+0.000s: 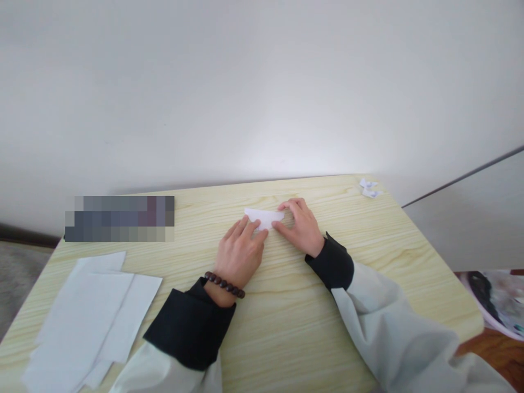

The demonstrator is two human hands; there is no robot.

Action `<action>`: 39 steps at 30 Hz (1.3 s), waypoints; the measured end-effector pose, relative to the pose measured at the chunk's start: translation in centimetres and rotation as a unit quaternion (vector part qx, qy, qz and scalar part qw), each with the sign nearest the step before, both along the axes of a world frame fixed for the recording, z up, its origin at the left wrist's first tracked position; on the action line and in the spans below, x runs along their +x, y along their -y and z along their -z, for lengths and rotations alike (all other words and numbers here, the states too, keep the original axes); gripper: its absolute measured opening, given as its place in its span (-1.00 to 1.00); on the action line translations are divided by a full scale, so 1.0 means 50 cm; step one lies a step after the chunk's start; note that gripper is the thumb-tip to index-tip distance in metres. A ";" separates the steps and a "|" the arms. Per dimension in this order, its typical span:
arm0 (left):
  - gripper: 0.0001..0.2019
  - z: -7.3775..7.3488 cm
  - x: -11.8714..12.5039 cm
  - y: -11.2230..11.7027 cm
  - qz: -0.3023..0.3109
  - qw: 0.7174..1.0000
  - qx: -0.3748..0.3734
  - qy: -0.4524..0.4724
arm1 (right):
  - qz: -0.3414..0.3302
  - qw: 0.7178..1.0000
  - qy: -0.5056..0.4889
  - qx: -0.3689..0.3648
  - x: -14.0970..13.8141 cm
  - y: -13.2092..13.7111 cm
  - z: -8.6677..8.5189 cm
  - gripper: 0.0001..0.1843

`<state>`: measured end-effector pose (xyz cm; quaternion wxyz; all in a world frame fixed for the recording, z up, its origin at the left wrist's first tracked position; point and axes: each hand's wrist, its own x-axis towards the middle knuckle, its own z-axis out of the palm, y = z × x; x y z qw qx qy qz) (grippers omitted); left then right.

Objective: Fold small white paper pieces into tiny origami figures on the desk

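A small folded piece of white paper (264, 216) lies on the pale wooden table (286, 305) near its far edge. My left hand (239, 251) rests palm down on the paper's near left part, fingers stretched flat over it. A dark bead bracelet sits on that wrist. My right hand (301, 225) is at the paper's right end, fingers curled and pinching its edge against the table. Both arms wear white sleeves with black cuffs.
A loose pile of white sheets (88, 316) lies at the table's near left. Two small folded paper pieces (369, 188) sit at the far right corner. A blurred patch (119, 218) covers something at the far left. A plain wall rises behind the table.
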<state>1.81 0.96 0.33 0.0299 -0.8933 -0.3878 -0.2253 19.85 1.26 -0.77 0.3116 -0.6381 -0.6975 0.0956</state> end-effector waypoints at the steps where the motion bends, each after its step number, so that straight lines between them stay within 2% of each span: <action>1: -0.79 0.000 0.000 0.000 -0.002 1.000 -0.001 -0.001 | -0.003 1.000 -0.012 -0.006 0.003 -0.001 0.000 -0.68; 8: -0.80 -0.003 -0.003 0.001 -0.005 1.000 -0.002 -0.003 | -0.006 0.999 -0.054 -0.003 0.012 -0.004 0.002 -0.72; 14: -0.78 -0.004 -0.001 0.001 -0.010 1.000 -0.003 -0.005 | 0.015 0.999 0.032 -0.001 -0.011 0.002 -0.001 -0.51; 23: -0.80 0.000 -0.003 0.001 -0.013 1.000 0.001 -0.002 | -0.019 0.999 -0.019 -0.026 0.009 -0.001 -0.002 -0.60; 30: -0.79 0.003 -0.005 0.002 -0.011 1.000 -0.015 0.012 | -0.029 0.998 -0.045 -0.018 0.017 -0.003 0.001 -0.65; 34: -0.78 0.006 -0.004 -0.004 -0.010 0.999 -0.031 0.043 | -0.015 1.000 -0.002 0.002 0.007 0.000 0.003 -0.71; 39: -0.78 0.010 -0.011 -0.022 0.009 0.991 -0.085 0.104 | -0.006 0.997 0.075 0.019 -0.011 0.007 0.007 -0.61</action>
